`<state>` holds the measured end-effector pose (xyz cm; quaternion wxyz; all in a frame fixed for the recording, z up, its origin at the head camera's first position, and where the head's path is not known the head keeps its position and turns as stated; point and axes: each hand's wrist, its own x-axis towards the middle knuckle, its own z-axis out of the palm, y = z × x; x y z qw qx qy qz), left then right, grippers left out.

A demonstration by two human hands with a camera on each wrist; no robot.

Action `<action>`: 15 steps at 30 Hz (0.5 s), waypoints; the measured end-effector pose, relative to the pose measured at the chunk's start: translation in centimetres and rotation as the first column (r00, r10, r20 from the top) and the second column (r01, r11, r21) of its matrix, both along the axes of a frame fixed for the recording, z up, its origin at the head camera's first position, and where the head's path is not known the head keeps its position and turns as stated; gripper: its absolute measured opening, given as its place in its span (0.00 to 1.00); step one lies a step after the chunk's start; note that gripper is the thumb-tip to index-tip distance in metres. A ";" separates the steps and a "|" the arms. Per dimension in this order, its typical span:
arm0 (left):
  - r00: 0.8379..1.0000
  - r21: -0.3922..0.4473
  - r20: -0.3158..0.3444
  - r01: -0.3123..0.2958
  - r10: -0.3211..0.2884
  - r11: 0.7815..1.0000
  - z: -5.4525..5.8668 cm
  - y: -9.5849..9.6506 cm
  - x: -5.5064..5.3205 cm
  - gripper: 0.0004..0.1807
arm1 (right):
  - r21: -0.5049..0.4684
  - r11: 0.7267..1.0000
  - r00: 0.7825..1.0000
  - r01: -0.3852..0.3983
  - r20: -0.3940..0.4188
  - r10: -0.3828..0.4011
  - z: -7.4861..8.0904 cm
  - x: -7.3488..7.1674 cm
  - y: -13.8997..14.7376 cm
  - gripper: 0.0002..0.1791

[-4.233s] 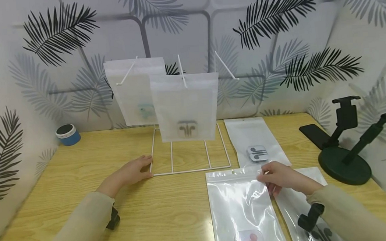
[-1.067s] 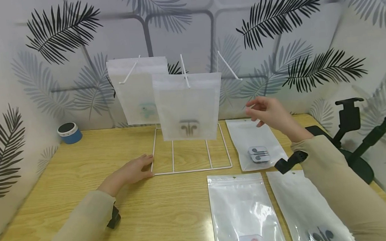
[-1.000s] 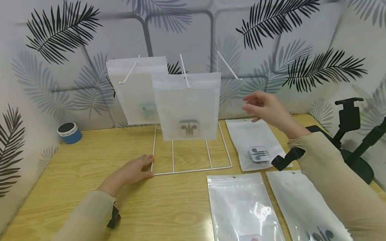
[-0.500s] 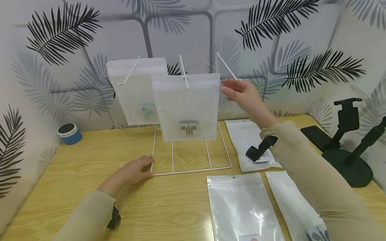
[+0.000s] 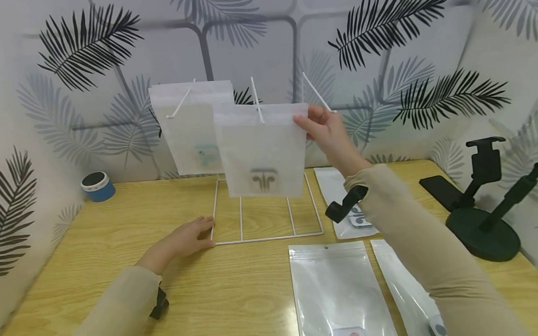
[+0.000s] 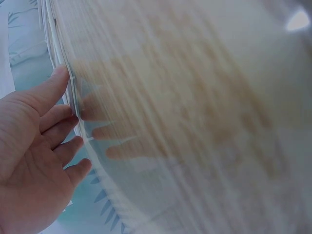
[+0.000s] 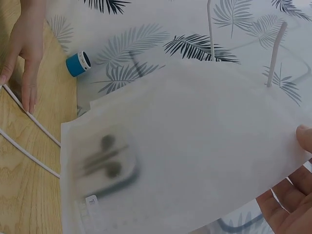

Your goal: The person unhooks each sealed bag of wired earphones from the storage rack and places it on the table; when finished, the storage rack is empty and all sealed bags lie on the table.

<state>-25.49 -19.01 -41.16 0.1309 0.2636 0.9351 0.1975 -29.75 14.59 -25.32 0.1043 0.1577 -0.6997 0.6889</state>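
At the far left of the wooden bench [image 5: 102, 245], near the leaf-patterned wall, we see a small blue-and-white cylinder [image 5: 98, 186] with a dark top. Nearer to us, the left hand [image 5: 185, 238] has its thumb and fingers spread, their tips resting against the left rail of a white wire rack [image 5: 267, 239]. On the rack's left prong hangs a frosted left bag [image 5: 190, 131] holding a blurred teal shape. The centre bag [image 5: 260, 143], on the middle prong, overlaps its right edge; we find it milky white and flat, with a seal strip across the top and a square case of dark earphones showing dimly low down. The right hand [image 5: 329, 133] pinches its upper right corner, thumb in front and fingers behind, close beside the tip of the right prong. Below, a glossy front bag [image 5: 336, 287] lies flat, its pink earphone case cut off by our lower edge. Beyond it lies a back bag [image 5: 329, 185] with a grey earphone case; the right forearm and its black wrist strap [image 5: 347, 204] partly cover it. The sleeve also hides much of a right-hand bag [image 5: 405, 283] with dark contents. Farthest right, we notice a black phone-like slab [image 5: 440, 192] and a dark stand [image 5: 483, 234].
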 end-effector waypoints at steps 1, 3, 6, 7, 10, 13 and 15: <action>1.000 -0.002 0.002 -0.002 0.002 1.000 -0.1 0.0 0.0 0.34 | -0.007 1.000 1.000 0.001 0.005 -0.001 0.0 0.0 -0.1 0.15; 1.000 -0.003 0.002 -0.002 0.002 1.000 -0.1 0.0 -0.1 0.34 | -0.011 1.000 1.000 0.015 0.017 -0.015 0.1 0.1 -0.2 0.15; 1.000 0.000 0.003 -0.004 0.004 1.000 -0.2 0.0 -0.1 0.34 | -0.012 0.999 0.999 0.037 0.032 -0.037 0.2 0.1 -0.4 0.14; 1.000 0.003 0.006 -0.006 0.006 1.000 -0.2 0.0 -0.1 0.34 | -0.009 0.999 0.999 0.043 0.034 -0.042 0.2 0.1 -0.4 0.14; 1.000 0.005 0.004 -0.004 0.004 1.000 -0.1 0.0 -0.1 0.34 | -0.014 0.999 0.998 0.043 0.037 -0.042 0.3 0.1 -0.5 0.14; 1.000 0.003 -0.001 0.001 -0.001 1.000 0.0 -0.1 -0.1 0.34 | -0.025 0.999 0.999 0.033 0.042 -0.032 0.2 0.1 -0.5 0.14; 1.000 0.002 0.000 0.000 0.000 1.000 0.0 -0.1 -0.1 0.34 | -0.036 0.999 0.999 0.026 0.046 -0.024 0.2 0.1 -0.5 0.14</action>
